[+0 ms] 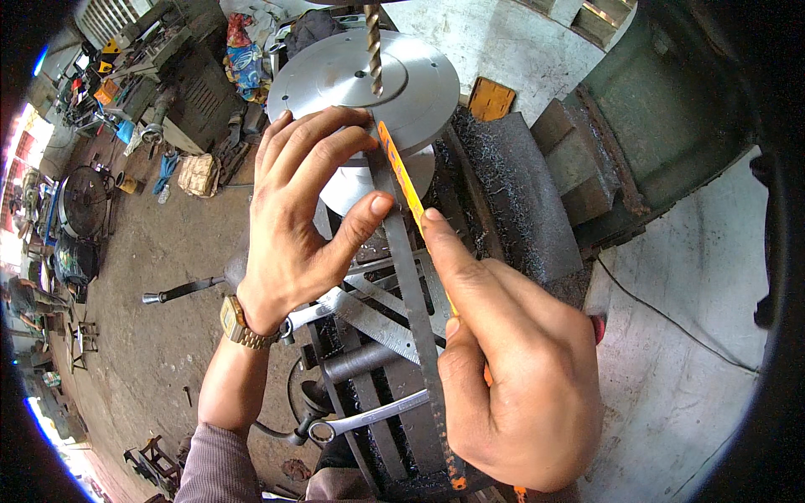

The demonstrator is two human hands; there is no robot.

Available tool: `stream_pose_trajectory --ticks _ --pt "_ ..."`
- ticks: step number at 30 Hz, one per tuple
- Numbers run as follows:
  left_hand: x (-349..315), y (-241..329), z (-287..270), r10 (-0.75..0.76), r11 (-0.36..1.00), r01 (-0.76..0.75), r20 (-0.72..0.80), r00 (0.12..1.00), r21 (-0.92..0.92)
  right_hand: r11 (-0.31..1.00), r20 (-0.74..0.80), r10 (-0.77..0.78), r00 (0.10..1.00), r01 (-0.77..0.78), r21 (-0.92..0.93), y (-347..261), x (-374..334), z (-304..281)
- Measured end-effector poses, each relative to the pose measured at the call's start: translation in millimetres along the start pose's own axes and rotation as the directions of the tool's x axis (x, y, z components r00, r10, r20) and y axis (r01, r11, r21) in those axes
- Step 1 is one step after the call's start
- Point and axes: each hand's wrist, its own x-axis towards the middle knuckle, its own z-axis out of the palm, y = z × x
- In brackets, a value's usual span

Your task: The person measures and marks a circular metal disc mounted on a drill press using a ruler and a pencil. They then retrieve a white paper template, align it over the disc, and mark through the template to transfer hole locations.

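Note:
A long dark flat metal bar (408, 281), with orange marks at its near end, runs from the silver disc toward me. My left hand (306, 201) curls its fingers and thumb against the bar's far part. To the right of the bar, my right hand (524, 360) grips a narrow orange strip (404, 180), index finger laid along it. Its far tip lies by the disc's near edge; the right fist hides its near end. Beyond my fingers is the large round silver metal disc (335, 71), over which a twist drill bit (374, 54) hangs.
Combination wrenches (373, 417) and a triangular steel square (369, 320) lie on a slotted metal table. Metal shavings cover the grey surface (524, 193) to the right. A lever handle (180, 292) juts out left. Another person (32, 300) is at the far left.

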Motion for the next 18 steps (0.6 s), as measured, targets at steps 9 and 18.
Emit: stream_pose_trajectory --ticks 9,18 --pt "-0.9 0.9 -0.6 -0.008 1.0 0.008 0.006 1.0 -0.001 0.988 0.121 0.153 0.981 -0.15 -0.028 0.8 10.8 -1.4" --pt "-0.5 0.5 -0.8 -0.008 1.0 0.009 0.014 1.0 -0.002 0.997 0.093 -0.003 0.996 0.011 -0.079 -3.8 16.2 5.1"
